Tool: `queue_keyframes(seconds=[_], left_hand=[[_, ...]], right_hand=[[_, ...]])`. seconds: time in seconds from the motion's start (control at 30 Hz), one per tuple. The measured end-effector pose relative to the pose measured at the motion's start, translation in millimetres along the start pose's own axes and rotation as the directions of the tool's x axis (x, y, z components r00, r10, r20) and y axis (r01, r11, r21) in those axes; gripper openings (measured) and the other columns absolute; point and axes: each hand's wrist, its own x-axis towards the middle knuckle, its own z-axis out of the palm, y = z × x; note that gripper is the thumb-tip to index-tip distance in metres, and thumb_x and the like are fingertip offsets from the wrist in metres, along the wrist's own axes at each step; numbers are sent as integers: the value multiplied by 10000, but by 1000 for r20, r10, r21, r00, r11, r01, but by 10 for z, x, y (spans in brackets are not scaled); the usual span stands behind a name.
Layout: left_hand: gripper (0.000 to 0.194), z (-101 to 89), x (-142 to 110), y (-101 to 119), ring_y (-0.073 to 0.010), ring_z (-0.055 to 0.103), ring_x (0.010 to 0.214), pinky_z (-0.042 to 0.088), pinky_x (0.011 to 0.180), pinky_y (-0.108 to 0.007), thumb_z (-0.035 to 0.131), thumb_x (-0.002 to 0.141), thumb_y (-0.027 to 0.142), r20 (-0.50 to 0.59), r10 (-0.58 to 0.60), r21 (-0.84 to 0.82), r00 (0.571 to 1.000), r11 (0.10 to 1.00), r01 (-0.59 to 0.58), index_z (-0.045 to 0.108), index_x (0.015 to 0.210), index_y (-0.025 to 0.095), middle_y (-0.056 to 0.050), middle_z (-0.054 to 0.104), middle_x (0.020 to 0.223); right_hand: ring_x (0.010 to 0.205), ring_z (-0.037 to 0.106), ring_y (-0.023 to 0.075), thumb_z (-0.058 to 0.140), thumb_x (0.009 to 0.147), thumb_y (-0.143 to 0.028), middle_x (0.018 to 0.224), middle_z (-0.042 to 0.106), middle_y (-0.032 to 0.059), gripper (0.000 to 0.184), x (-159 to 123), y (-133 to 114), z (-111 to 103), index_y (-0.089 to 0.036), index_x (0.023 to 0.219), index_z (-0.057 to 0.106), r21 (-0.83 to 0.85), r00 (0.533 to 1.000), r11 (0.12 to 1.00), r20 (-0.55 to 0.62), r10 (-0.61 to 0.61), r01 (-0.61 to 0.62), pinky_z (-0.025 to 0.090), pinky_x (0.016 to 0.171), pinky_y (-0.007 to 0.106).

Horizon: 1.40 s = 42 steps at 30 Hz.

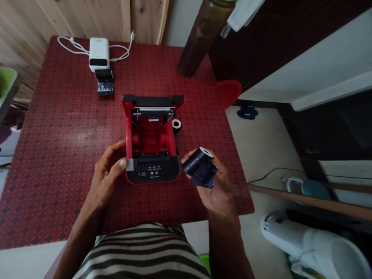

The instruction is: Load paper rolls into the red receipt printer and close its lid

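Note:
A small red and black label printer (153,166) sits on the table with its lid raised, its red inner bay showing with no roll inside. My left hand (109,170) grips the printer's left side, thumb on the front corner by a grey patch and fingers along the wall. To the right of the printer, my right hand (216,190) holds a roll of black label tape (195,162), its white core facing up and right. A loose, creased end of the tape hangs over the palm. Another black roll (176,125) stands against the printer's right side, partly hidden.
A white device (99,54) with white cables lies at the far left of the red patterned table (72,128), a dark strip coming from its front. A tall dark bottle (197,38) stands at the back right. A red stool (229,93) shows beyond the right edge.

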Motion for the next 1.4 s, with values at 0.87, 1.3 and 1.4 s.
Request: queue_keyframes(seconds=[0.87, 1.3, 1.4], left_hand=[[544, 11, -3, 20, -388, 743, 1378, 559, 1211, -533, 750, 1032, 634, -13, 20, 42, 1000, 999, -19, 781, 1462, 303, -83, 818, 1445], [540, -10, 6, 4, -410, 744, 1372, 607, 1136, -563, 762, 1012, 651, 11, 40, 44, 999, 998, -41, 780, 1453, 340, -74, 816, 1451], [528, -4, 4, 7, -415, 753, 1365, 641, 1078, -557, 796, 985, 656, 16, 43, 25, 999, 999, -43, 786, 1425, 363, -70, 821, 1440]], right_hand=[[845, 733, 221, 946, 869, -682, 970, 798, 28, 444, -72, -176, 125, -312, 1085, 830, 51, 999, 998, 34, 35, -37, 625, 681, 332], [898, 826, 277, 882, 960, -641, 961, 858, 45, 339, -202, -478, 70, -354, 1141, 888, 124, 989, 992, 147, -5, -13, 714, 777, 408], [925, 835, 271, 860, 999, -576, 1021, 873, 43, 296, -266, -509, 141, -373, 1214, 882, 173, 968, 978, 241, 73, -117, 722, 772, 395]])
